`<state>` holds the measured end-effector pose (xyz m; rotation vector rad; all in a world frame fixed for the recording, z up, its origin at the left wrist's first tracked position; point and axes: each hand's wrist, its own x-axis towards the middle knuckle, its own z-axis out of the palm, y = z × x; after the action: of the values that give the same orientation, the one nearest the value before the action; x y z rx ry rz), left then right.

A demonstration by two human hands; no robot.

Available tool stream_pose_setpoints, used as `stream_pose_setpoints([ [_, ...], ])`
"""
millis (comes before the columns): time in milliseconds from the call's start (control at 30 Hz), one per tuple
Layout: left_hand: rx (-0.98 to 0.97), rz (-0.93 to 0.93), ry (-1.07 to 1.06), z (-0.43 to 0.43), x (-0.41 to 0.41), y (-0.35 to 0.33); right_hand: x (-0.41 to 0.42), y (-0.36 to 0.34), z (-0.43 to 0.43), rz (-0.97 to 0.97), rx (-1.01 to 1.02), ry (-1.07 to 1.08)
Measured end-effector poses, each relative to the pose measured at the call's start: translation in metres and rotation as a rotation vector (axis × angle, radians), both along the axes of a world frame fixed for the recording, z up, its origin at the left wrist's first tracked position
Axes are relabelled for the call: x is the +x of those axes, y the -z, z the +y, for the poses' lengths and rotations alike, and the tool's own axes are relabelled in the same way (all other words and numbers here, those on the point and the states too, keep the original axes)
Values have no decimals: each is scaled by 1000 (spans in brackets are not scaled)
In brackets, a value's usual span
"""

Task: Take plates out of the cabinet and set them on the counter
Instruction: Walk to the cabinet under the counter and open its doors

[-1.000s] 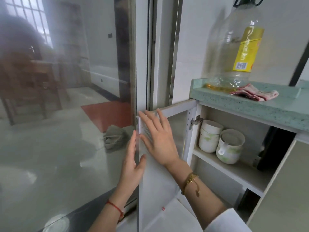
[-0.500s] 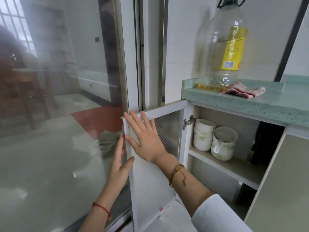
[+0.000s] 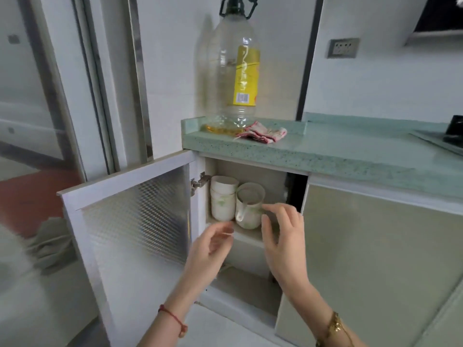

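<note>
The cabinet [image 3: 253, 169] under the green counter [image 3: 333, 149] stands with its left door [image 3: 135, 214] swung wide. On its upper shelf [image 3: 246, 236] sit a stack of white bowls [image 3: 223, 199] and, to the right, a white bowl stack [image 3: 250, 206] with a white spoon in it. My left hand [image 3: 210, 249] hovers open just below the shelf edge. My right hand [image 3: 283, 236] is open, its fingertips reaching to the right side of the spoon-holding stack. Neither hand holds anything. No flat plates are visible.
A large, nearly empty oil bottle [image 3: 235, 71] and a folded red-white cloth [image 3: 263, 134] stand at the counter's left end. A dark stove [image 3: 448, 139] lies at the far right. A glass sliding door [image 3: 37, 121] is on the left, a closed cabinet door [image 3: 375, 259] on the right.
Both hands left the cabinet door edge and moved right, into the cabinet opening by the shelf. The view swung right, and the door now stands wide.
</note>
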<state>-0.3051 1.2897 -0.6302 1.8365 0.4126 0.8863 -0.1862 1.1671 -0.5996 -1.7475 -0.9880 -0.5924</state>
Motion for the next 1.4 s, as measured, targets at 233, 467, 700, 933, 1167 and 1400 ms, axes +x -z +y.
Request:
stream_pose_setpoints([
  [233, -91, 98, 336, -45, 146, -30, 74, -18, -75, 25, -80, 326],
  [467, -57, 123, 305, -59, 203, -32, 95, -31, -79, -14, -285, 355],
  [700, -39, -22, 328, -59, 156, -21, 72, -30, -89, -98, -206, 309],
  [933, -169, -171, 531, -107, 89, -12, 28, -35, -137, -156, -106, 197],
  [1167, -244, -169, 748, -164, 59, -14, -14, -37, -201, -154, 2, 172],
  [1400, -246, -169, 954, -250, 53, -13, -41, -31, -282, -186, 91, 361],
])
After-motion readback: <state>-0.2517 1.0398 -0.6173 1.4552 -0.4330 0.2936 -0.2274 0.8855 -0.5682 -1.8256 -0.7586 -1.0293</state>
